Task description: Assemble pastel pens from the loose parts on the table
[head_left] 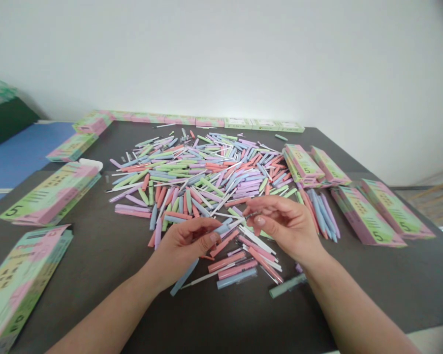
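My left hand (189, 250) is closed around a blue pen barrel (223, 228), which points up and to the right. My right hand (288, 225) pinches a thin pen refill (237, 223) near its dark end, thumb against fingers. The refill's pale length runs toward the open end of the barrel; whether it sits inside I cannot tell. Under both hands lie loose pen parts, among them a pink barrel (237, 270), a light blue barrel (237, 279) and a white refill (206, 279). A green barrel (286, 287) rests by my right wrist.
A wide pile of pastel pen parts (206, 169) covers the middle of the dark table (221, 319). Printed boxes (53, 191) stand on the left, more boxes (369, 214) on the right, and a row of boxes (210, 122) lines the back edge by the wall.
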Demonstrator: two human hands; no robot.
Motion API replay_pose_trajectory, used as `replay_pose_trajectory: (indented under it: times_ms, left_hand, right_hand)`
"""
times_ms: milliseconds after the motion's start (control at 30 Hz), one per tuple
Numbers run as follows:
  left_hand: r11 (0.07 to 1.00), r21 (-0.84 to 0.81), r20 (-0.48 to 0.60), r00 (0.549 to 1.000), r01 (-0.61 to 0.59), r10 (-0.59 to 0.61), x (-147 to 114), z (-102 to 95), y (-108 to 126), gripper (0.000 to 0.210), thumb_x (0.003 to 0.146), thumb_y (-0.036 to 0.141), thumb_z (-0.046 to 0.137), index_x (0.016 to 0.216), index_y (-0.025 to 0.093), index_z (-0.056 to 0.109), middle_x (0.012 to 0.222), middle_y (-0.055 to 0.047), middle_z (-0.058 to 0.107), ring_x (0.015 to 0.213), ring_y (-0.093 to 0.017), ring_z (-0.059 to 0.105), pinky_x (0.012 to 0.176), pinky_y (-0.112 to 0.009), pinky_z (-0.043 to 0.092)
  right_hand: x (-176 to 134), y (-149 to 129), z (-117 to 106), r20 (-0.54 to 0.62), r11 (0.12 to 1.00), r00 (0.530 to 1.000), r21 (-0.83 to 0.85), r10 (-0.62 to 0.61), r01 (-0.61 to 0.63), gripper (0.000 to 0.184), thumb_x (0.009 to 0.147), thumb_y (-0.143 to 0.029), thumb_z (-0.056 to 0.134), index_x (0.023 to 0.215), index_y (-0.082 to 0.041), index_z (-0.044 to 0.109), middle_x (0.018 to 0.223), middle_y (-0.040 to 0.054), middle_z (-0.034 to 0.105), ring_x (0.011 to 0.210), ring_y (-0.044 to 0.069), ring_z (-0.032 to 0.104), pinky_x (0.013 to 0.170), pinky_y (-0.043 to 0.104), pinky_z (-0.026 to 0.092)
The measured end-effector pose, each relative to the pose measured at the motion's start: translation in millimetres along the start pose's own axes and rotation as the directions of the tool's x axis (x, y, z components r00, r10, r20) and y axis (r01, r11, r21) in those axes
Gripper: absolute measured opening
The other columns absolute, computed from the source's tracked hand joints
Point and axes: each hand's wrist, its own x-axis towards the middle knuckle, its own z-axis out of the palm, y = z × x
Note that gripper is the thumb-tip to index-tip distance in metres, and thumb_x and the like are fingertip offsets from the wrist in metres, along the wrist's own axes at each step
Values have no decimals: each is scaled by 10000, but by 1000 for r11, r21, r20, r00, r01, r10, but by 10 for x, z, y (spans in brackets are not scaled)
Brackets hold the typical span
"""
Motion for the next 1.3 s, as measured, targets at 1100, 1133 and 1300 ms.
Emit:
replay_pose_trajectory:
  times_ms: [1100,1133,1300]
  left_hand:
    - [920,-321,-287,949,-226,132,69,-50,72,197,687,233,812,872,187,763,711,-11,697,566,-89,579,554,-211,469]
    - [916,-325,-295,946,-234,137,74,-55,79,197,685,233,813,869,191,762,707,-8,696,559,-88,577,547,-211,463]
    - [909,-324,-325,933,-261,152,92,-83,96,200,669,227,825,854,188,761,694,1,687,558,-82,571,552,-212,454]
  right_hand:
    - [121,461,-149,349,583,935,-746,-68,321,252,836,-53,555,966,-203,711,1111,101,716,1078,230,635,946,429,500]
    - [120,468,-138,372,571,926,-747,-64,340,242,839,-55,557,958,-198,712,1108,111,711,1098,239,627,947,439,502]
    - [117,479,-120,417,548,907,-746,-58,378,239,849,-58,547,967,-194,704,1084,119,705,1136,249,609,956,449,504]
